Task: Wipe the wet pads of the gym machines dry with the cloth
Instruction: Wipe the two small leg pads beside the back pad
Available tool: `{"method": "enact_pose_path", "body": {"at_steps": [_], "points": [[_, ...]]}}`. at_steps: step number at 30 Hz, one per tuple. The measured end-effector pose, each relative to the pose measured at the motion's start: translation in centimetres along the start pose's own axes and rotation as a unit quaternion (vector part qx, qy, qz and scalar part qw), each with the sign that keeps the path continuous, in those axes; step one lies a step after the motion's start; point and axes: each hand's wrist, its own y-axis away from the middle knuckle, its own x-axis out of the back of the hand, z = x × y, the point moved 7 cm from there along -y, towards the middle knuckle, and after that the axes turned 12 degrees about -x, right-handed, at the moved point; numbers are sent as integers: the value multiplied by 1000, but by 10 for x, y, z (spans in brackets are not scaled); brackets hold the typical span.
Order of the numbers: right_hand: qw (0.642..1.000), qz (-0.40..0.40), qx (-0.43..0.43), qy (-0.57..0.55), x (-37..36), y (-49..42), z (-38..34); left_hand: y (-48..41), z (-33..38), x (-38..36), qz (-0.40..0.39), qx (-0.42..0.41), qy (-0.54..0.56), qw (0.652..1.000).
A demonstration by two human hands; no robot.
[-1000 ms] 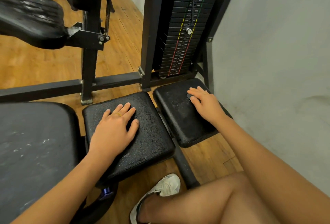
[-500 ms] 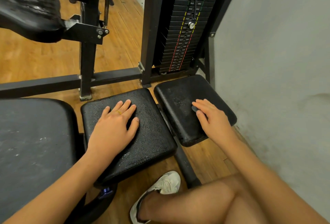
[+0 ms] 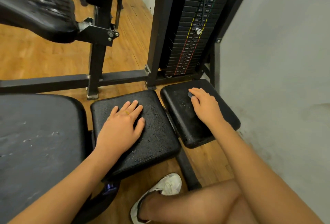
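Leftmost, a broad grey seat point(image 3: 35, 143) sits over a wooden floor point(image 3: 44, 59), with a black frame bar point(image 3: 53, 81) running behind it. Next comes the left pad point(image 3: 157, 134), beaded with droplets; the left hand point(image 3: 121, 125) lies flat on it, fingers straight and spread, holding nothing. Behind stands the weight stack point(image 3: 192, 41). On the right pad point(image 3: 178, 116) the right hand point(image 3: 205, 106) rests with fingers extended, pressing down the cloth point(image 3: 190, 95), only a dark corner of which shows at the fingertips. A grey wall point(image 3: 276, 63) closes the right side.
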Motion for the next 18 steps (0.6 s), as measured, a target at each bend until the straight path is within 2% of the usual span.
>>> {"method": "enact_pose_path", "body": {"at_steps": [4, 6, 14, 18], "points": [[1000, 3, -2, 12, 11, 70, 25, -2, -2, -2, 10, -5, -4, 1000], [1000, 3, 6, 6, 12, 77, 31, -4, -2, -2, 12, -5, -5, 1000], [1000, 6, 7, 5, -9, -32, -24, -3, 0, 2, 11, 1, 7, 1000], [1000, 3, 7, 19, -12, -41, -34, -2, 1, 2, 8, 7, 16, 1000]]}}
